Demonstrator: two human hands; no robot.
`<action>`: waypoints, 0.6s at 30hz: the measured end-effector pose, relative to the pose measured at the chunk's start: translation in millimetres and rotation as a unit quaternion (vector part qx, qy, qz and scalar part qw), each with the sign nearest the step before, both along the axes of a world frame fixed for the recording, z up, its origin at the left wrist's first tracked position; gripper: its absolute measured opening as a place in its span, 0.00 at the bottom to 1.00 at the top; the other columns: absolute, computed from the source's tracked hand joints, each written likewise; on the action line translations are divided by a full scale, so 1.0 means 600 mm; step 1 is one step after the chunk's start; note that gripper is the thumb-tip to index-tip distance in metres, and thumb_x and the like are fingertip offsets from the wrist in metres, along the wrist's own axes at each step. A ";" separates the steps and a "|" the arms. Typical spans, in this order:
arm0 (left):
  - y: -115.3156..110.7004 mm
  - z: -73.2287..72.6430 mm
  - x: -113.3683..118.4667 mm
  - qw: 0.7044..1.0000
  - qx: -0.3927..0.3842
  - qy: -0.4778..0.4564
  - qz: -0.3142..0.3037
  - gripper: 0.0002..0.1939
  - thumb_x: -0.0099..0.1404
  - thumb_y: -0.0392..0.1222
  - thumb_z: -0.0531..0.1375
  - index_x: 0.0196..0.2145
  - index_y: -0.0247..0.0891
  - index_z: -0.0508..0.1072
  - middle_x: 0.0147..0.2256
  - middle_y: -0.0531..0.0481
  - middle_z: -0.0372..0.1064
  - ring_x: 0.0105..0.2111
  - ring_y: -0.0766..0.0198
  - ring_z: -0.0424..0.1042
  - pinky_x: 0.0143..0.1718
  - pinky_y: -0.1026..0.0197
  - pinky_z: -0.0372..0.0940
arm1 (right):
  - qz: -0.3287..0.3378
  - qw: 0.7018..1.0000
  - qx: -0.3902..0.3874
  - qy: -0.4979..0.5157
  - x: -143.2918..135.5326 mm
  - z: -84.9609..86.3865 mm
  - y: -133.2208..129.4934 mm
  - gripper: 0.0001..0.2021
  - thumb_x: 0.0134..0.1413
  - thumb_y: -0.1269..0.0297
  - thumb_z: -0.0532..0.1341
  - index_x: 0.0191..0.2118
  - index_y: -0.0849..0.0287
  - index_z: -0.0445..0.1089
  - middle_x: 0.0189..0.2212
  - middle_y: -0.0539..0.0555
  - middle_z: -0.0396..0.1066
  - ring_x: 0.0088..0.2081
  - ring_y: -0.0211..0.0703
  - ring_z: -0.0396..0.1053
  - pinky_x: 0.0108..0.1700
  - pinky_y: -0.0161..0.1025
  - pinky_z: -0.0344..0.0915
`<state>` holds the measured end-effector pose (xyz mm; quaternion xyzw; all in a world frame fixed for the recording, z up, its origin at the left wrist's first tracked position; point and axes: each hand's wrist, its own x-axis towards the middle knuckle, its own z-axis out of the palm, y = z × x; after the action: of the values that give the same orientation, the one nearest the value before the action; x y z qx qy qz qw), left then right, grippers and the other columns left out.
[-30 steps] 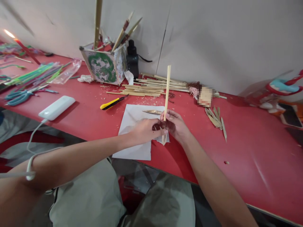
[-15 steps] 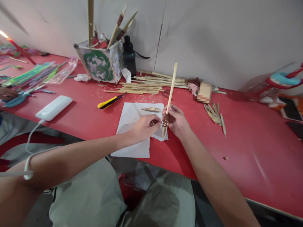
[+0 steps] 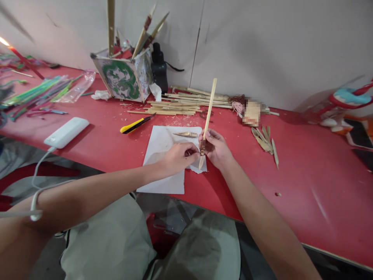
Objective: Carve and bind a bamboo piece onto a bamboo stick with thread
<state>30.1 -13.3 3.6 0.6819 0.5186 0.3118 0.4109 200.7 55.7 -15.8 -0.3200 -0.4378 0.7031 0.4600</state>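
Held nearly upright in my right hand (image 3: 219,151) is a pale bamboo stick (image 3: 210,107), its pointed lower end aimed down over the paper. Brown thread (image 3: 203,147) is wound around the stick just above that tip. My left hand (image 3: 180,157) is closed beside the winding, thumb and forefinger pinched together. A bit of brown, seemingly the same thread, shows inside its curled fingers. Beneath the hands lies a white paper sheet (image 3: 159,155). A short pointed bamboo piece (image 3: 185,134) rests on the sheet behind my left hand.
A yellow utility knife (image 3: 136,124) lies left of the paper. Bamboo strips (image 3: 171,109) and shavings are behind it, near a dragon-decorated box (image 3: 119,79) of sticks. A white power bank (image 3: 67,132) has a cable running to my left arm. A lit red candle (image 3: 25,60) stands far left.
The stick has turned about its length, so its tip now shows a narrower side. Its top has tilted slightly left. At the far left, the blue-handled scissors and a person's hand have shifted left.
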 end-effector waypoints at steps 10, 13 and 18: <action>-0.002 0.000 0.003 0.999 0.021 -0.028 0.030 0.09 0.70 0.45 0.58 0.40 0.38 0.74 0.37 0.50 0.75 0.34 0.66 0.71 0.35 0.61 0.63 | 0.005 1.000 -0.008 0.006 0.001 -0.003 0.001 0.13 0.49 0.54 0.74 0.35 0.54 0.77 0.30 0.48 0.71 0.26 0.33 0.65 0.27 0.32 0.66; -0.004 0.007 0.003 0.998 0.039 -0.029 0.043 0.08 0.70 0.44 0.59 0.42 0.38 0.73 0.39 0.50 0.75 0.36 0.66 0.72 0.36 0.62 0.64 | 0.015 1.000 -0.008 0.005 0.001 -0.004 0.000 0.13 0.50 0.53 0.74 0.36 0.54 0.77 0.31 0.48 0.72 0.26 0.34 0.66 0.25 0.34 0.67; -0.005 0.014 0.002 0.996 0.087 0.004 0.034 0.06 0.69 0.41 0.60 0.43 0.40 0.74 0.38 0.50 0.75 0.36 0.65 0.72 0.35 0.62 0.64 | 0.022 1.000 0.005 0.005 0.000 -0.004 -0.001 0.12 0.52 0.52 0.73 0.35 0.53 0.76 0.31 0.49 0.71 0.27 0.36 0.67 0.26 0.35 0.67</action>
<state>31.2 -16.5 11.8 0.6981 0.5139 0.3671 0.3374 200.8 54.8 -18.0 -0.3042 -0.4460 0.7123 0.4485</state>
